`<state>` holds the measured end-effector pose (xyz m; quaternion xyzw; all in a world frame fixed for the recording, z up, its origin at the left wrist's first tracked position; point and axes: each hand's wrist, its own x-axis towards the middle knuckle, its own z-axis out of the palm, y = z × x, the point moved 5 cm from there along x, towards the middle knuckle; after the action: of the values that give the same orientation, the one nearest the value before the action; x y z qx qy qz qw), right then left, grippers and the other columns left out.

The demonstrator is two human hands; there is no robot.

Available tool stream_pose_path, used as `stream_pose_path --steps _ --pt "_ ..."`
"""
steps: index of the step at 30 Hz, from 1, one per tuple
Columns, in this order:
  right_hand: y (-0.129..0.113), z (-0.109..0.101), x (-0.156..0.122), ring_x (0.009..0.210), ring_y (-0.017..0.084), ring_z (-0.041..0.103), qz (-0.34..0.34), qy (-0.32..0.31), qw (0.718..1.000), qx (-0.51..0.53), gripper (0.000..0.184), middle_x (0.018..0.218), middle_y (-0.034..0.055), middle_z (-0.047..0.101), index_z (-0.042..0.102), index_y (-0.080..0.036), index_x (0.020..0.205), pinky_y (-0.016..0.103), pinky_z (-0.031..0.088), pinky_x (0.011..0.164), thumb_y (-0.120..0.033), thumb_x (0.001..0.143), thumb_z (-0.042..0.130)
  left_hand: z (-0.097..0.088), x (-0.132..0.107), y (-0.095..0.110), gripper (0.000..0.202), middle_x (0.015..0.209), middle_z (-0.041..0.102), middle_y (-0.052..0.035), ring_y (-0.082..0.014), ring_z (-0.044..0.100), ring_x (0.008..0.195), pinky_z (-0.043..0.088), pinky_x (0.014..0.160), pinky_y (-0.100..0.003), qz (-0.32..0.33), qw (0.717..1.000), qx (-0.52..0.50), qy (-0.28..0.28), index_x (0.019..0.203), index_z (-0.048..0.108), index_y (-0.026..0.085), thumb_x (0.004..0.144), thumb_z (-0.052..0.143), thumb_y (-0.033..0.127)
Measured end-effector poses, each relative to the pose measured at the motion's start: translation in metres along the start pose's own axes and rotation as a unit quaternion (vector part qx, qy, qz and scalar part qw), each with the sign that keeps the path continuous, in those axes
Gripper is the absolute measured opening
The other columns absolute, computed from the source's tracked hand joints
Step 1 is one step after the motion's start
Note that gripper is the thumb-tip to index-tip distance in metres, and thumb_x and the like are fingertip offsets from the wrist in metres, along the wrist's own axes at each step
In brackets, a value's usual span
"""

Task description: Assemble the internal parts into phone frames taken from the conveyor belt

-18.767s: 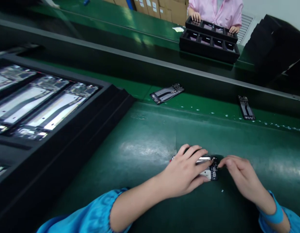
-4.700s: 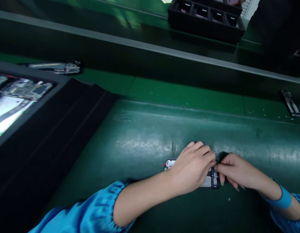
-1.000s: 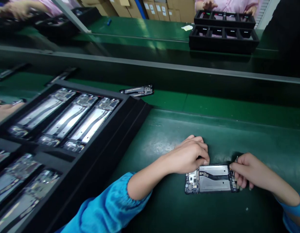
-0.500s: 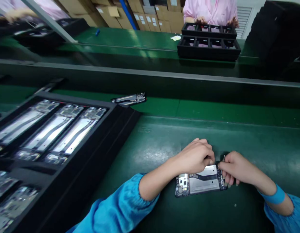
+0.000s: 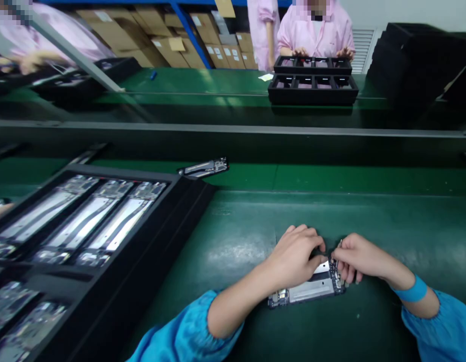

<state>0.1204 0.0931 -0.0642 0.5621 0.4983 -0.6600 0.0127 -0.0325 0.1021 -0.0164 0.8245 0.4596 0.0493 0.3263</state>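
Note:
An opened phone chassis (image 5: 310,291) lies flat on the green mat, its silver battery bay, dark ribbon cable and small boards showing. My left hand (image 5: 298,254) reaches over its far edge with curled fingers, thumb on the chassis near the right end; the fingertips are partly hidden. At that right end, my right hand (image 5: 355,259) is closed around a thin metal tool (image 5: 339,245) that looks like tweezers. The tool's tip is hard to make out.
To the left, a black tray (image 5: 172,221) holds several phone chassis in slots. Another chassis (image 5: 204,167) lies behind it. A metal rail (image 5: 233,129) crosses beyond. Across the bench, people in pink stand by black trays (image 5: 311,95); a black stack (image 5: 402,65) rises right.
The view has tilted up slightly. My left thumb and index finger have parted a little above the chassis edge, and the left hand covers more of its board end. The right hand keeps its grip.

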Motion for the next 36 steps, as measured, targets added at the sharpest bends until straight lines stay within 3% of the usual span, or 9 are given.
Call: stream_pose_path --steps 4,7,9,11,13,16,19,27,36 --pt "-0.006 -0.014 0.005 0.055 0.017 0.066 -0.131 0.055 0.983 0.117 0.028 0.062 0.0082 0.071 0.066 -0.015 0.063 0.021 0.048 0.048 -0.032 0.080 0.053 0.008 -0.011 0.001 0.007 0.099 0.063 -0.0042 -0.0234 0.054 0.094 0.035 0.081 -0.036 -0.049 0.999 0.015 0.015 0.092 0.062 0.020 0.090 0.056 0.020" --pt "-0.017 -0.037 0.003 0.076 0.020 0.070 -0.317 0.175 0.914 0.183 0.030 0.076 0.0085 0.074 0.072 -0.016 0.074 0.029 0.052 0.072 -0.037 0.083 0.052 0.010 -0.011 -0.004 0.012 0.097 0.063 -0.0045 -0.0227 0.054 0.091 0.035 0.083 -0.037 -0.057 0.998 0.002 0.026 0.091 0.058 0.019 0.094 0.047 0.022" --pt "-0.021 -0.046 0.000 0.073 0.019 0.066 -0.380 0.228 0.876 0.189 0.030 0.070 0.0041 0.069 0.074 -0.017 0.084 0.030 0.050 0.075 -0.035 0.084 0.051 0.009 -0.007 -0.008 0.017 0.089 0.063 -0.0026 -0.0202 0.054 0.083 0.036 0.079 -0.034 -0.056 0.997 -0.039 0.029 0.091 0.055 0.020 0.098 0.041 0.026" --pt "-0.022 -0.044 0.001 0.067 0.018 0.060 -0.385 0.242 0.875 0.163 0.027 0.066 0.0009 0.064 0.074 -0.017 0.087 0.028 0.047 0.069 -0.030 0.083 0.051 0.006 -0.003 -0.008 0.018 0.077 0.060 0.0007 -0.0174 0.053 0.073 0.036 0.072 -0.030 -0.052 0.993 -0.104 0.037 0.092 0.053 0.021 0.099 0.039 0.030" --pt "-0.022 -0.035 0.003 0.068 0.017 0.057 -0.367 0.217 0.896 0.123 0.022 0.070 0.0006 0.063 0.073 -0.017 0.082 0.027 0.042 0.065 -0.028 0.082 0.053 0.003 0.000 -0.007 0.018 0.070 0.056 0.0027 -0.0153 0.050 0.067 0.034 0.065 -0.027 -0.050 0.983 -0.163 0.064 0.092 0.052 0.021 0.098 0.041 0.033" --pt "-0.022 -0.019 0.004 0.066 0.015 0.051 -0.357 0.172 0.914 0.086 0.018 0.068 -0.0013 0.057 0.064 -0.017 0.073 0.025 0.037 0.062 -0.029 0.083 0.056 0.001 0.004 -0.005 0.018 0.072 0.058 0.0021 -0.0142 0.051 0.066 0.035 0.062 -0.025 -0.041 0.967 -0.224 0.117 0.093 0.055 0.020 0.096 0.044 0.035" --pt "-0.021 -0.014 0.004 0.064 0.014 0.044 -0.362 0.177 0.911 0.089 0.020 0.064 -0.0032 0.047 0.055 -0.017 0.068 0.025 0.033 0.058 -0.029 0.084 0.054 0.003 0.004 -0.003 0.018 0.077 0.063 0.0009 -0.0144 0.054 0.069 0.039 0.065 -0.025 -0.023 0.954 -0.262 0.142 0.099 0.057 0.020 0.096 0.047 0.034" --pt "-0.018 -0.014 0.004 0.066 0.015 0.045 -0.372 0.212 0.901 0.073 0.025 0.066 -0.0025 0.047 0.051 -0.018 0.068 0.025 0.033 0.060 -0.030 0.091 0.052 0.007 0.000 -0.003 0.014 0.090 0.072 -0.0022 -0.0152 0.065 0.079 0.045 0.071 -0.025 -0.009 0.952 -0.256 0.170 0.099 0.059 0.020 0.097 0.049 0.030" --pt "-0.018 -0.012 0.000 0.068 0.015 0.044 -0.371 0.211 0.902 0.059 0.028 0.068 -0.0027 0.045 0.045 -0.020 0.069 0.025 0.032 0.060 -0.030 0.094 0.051 0.011 -0.002 -0.002 0.016 0.090 0.072 -0.0037 -0.0171 0.067 0.083 0.046 0.071 -0.025 -0.008 0.953 -0.249 0.175 0.098 0.058 0.020 0.100 0.046 0.031"
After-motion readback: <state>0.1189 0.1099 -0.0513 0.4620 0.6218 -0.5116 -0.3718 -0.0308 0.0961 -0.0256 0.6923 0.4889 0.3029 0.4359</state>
